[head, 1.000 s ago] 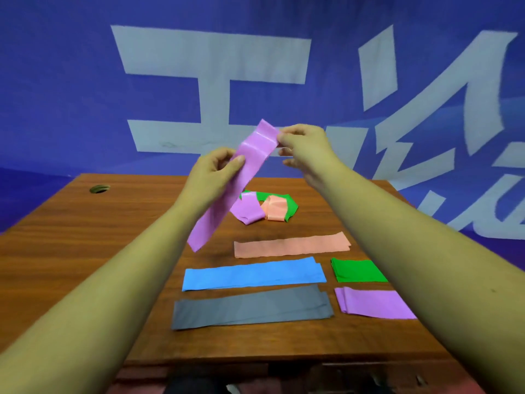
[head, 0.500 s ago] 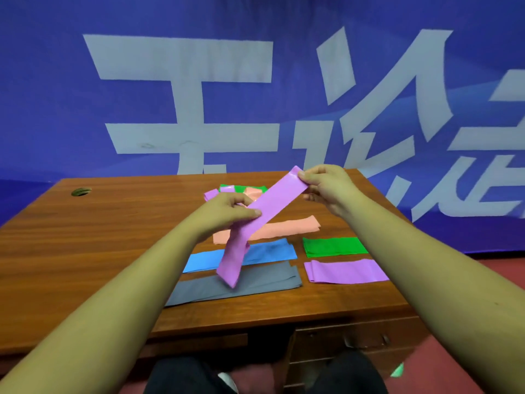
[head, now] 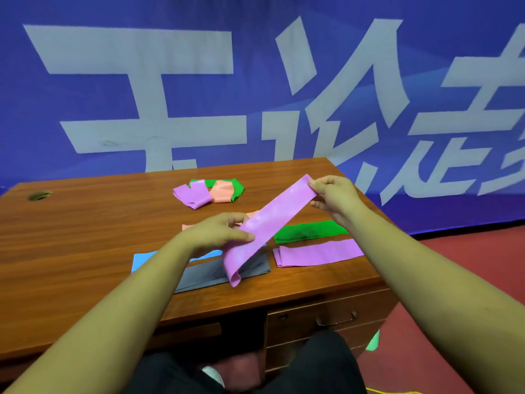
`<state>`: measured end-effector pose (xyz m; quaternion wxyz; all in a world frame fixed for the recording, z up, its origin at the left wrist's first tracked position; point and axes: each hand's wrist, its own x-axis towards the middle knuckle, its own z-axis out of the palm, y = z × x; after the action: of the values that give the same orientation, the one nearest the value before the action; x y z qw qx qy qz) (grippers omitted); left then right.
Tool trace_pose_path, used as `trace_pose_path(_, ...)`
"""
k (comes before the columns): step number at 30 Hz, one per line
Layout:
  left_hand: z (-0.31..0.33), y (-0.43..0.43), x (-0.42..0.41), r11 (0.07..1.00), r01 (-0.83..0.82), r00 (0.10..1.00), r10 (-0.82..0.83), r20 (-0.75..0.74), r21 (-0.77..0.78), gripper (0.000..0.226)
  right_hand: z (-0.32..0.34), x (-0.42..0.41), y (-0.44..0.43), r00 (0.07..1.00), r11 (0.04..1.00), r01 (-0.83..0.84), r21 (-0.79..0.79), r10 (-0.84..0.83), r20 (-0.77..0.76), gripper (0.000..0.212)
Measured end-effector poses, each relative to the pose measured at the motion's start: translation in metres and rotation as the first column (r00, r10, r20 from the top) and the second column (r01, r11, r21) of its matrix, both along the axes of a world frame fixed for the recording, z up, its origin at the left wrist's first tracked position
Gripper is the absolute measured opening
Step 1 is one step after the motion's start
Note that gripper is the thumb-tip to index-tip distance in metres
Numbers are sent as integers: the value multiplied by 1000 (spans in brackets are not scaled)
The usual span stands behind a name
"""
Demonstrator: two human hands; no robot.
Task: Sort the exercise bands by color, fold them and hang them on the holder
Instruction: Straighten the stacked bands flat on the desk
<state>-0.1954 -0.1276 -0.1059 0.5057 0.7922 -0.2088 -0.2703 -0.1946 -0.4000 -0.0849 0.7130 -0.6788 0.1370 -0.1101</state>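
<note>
Moved: the left hand [head: 216, 231], the right hand [head: 335, 197] and the long purple band [head: 272, 220] have come down. A second ago they were up in front of the blue banner [head: 170, 81]. Now they are low over the desk [head: 71, 237].
Left: the left hand pinches the long purple band near its lower part with thumb and curled fingers, just behind the gray band [head: 210, 275].
Right: the right hand pinches the top end of the long purple band with thumb and fingers, far behind the gray band and to its right.
Held: the long purple band is in the air, slanting between the two hands. Its loose end curls over the right part of the gray band. I cannot tell if they touch.
Front: the gray band lies flat, partly under the left arm.
Blue: the blue band [head: 142, 260] lies flat just behind the gray band.
Green: the green band [head: 309, 231] is folded, behind and right of the gray band.
Purple: the short purple band [head: 318, 253] is folded, just right of the gray band.
Pile: the pile [head: 208, 191] of purple, peach and green bands sits well behind the gray band.
</note>
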Motion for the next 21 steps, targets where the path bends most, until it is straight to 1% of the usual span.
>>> trace_pose_path(2,-2,-4,-1,1000,0,1000,0,-9,12,8,-1,0,-11,998,998,56,8,-56,-10,17)
trace_pose_path(4,-4,-6,1,999,-10,1000,9,18,53,17,-3,1,-24,993,993,113,16,-112,-26,15)
trace_pose_path(7,-6,-7,4,994,-42,998,38,50,98,22,-12,2,-45,982,983,186,-3,-186,-46,15)
trace_pose_path(12,-17,-9,4,992,-111,993,109,-33,-53,13,-37,-3,-77,949,953,289,-92,-298,-104,15)
trace_pose_path(15,-28,-12,7,983,-167,985,164,-49,-77,8,-49,-13,-91,946,945,288,-154,-306,-109,13)
trace_pose_path(17,-33,-17,6,976,-211,977,210,-27,-57,11,-56,-19,-101,943,935,291,-202,-316,-107,16)
trace_pose_path(21,-38,-39,0,950,-305,946,310,95,-60,16,-69,-28,-118,932,906,304,-294,-347,-107,20)
